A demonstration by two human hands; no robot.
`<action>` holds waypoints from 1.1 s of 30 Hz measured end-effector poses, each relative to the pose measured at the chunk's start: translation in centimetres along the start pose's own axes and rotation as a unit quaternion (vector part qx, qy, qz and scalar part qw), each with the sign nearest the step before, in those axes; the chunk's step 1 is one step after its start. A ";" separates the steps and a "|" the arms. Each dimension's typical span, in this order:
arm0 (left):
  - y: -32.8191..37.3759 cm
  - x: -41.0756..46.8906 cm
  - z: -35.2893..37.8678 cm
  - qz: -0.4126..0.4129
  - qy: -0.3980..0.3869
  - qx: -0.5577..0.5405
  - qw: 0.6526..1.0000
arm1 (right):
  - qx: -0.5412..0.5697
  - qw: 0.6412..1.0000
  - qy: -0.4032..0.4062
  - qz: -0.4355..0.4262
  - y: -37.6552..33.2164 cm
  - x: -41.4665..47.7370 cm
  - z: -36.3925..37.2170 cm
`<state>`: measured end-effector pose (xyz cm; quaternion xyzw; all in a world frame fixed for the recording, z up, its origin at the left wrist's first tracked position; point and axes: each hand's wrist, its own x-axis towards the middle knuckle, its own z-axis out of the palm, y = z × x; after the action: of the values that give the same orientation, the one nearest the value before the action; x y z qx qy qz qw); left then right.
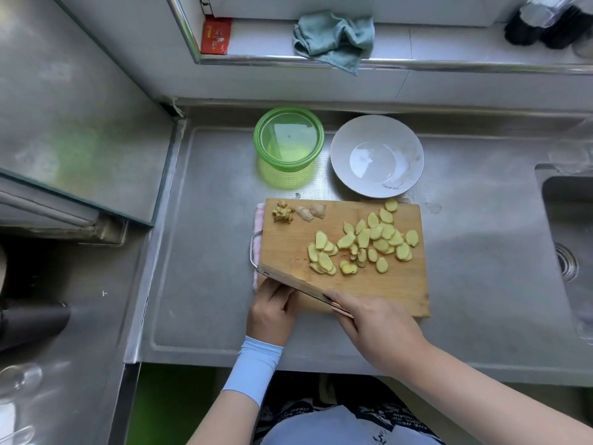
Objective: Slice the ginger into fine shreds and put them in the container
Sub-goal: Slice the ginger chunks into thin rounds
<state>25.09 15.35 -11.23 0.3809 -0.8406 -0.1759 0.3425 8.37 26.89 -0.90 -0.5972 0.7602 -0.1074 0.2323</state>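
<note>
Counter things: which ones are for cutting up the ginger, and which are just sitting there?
For the job: ginger slices, knife, board, green tub, right hand gripping the knife.

Just lying about: plate, cloth, red packet, dark bottles, sink.

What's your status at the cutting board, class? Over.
Right hand grips knife; left hand by blade at cutting board corner, grip unclear. Ginger slices on board, unshredded. Green container empty. Nothing blocks it.
</note>
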 end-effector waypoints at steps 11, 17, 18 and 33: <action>0.2 0.1 0.0 -0.010 0.003 -0.003 1.000 | 0.017 0.999 -0.050 0.013 -0.3 0.0 -0.8; 0.0 0.0 0.1 -0.016 0.002 -0.008 1.000 | 0.015 0.995 -0.094 0.036 -0.6 0.5 -1.5; 0.0 0.0 0.1 -0.015 0.003 -0.007 1.000 | 0.012 0.994 -0.101 0.039 -0.6 0.8 -1.6; 0.1 -0.5 0.1 -0.032 -0.018 -0.020 0.999 | 0.010 0.990 -0.129 0.050 -0.7 3.1 -0.3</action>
<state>25.17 15.79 -11.45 0.3973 -0.8304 -0.2104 0.3292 8.26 23.69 -1.08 -0.5646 0.7519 -0.0256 0.3394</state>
